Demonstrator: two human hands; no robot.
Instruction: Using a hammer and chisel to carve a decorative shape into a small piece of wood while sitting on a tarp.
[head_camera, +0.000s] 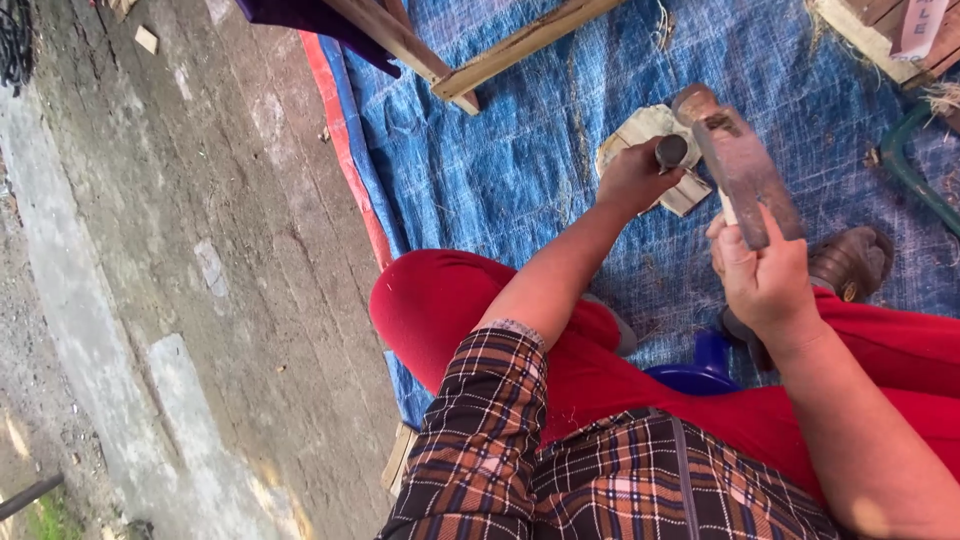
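While our right hand (765, 275) grips the hammer (735, 160) raised, our left hand (632, 178) clenches the chisel (670, 151) upright on the wood block (650, 135), which lies on the blue tarp (500, 150); we judge a square blow comes next.

Right hand (762, 268) gripping wooden mallet (738, 165)

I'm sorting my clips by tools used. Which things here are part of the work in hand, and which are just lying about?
In use:
- left hand gripping a chisel-like tool
- right hand holding a wooden mallet
- pale wood block under the tool

Lying about:
- blue tarp
- wooden slats
- blue plastic object
- green curved bar
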